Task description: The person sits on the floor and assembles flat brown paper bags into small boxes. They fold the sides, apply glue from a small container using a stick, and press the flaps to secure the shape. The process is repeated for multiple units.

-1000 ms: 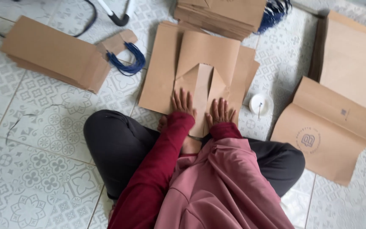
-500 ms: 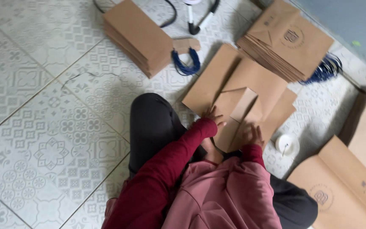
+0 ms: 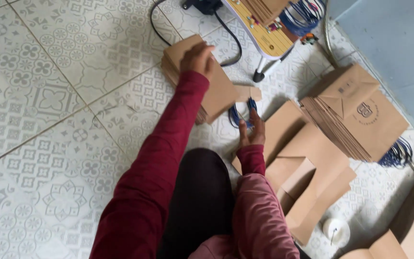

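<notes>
I sit on a patterned tile floor in a dark red sleeve. My left hand [image 3: 196,57] is stretched far forward and lies on top of a stack of small brown card sheets [image 3: 224,93], fingers bent over its far edge. My right hand [image 3: 252,132] is close in front of my knee, its fingers closed around a strand from a bundle of blue cords [image 3: 237,116] beside that stack. A flat, partly folded brown paper bag [image 3: 312,163] lies on the floor just right of my right hand, untouched.
A tall fanned stack of brown paper bags [image 3: 360,112] with blue cord handles [image 3: 399,153] stands at the right. A small white round pot [image 3: 336,230] sits near the bottom right. A low table leg [image 3: 259,74] and a black cable [image 3: 231,41] lie beyond the card stack.
Both hands have left the folded bag. My left arm has reached out to the card stack and my right hand has moved up to the blue cords. The view has swung left.
</notes>
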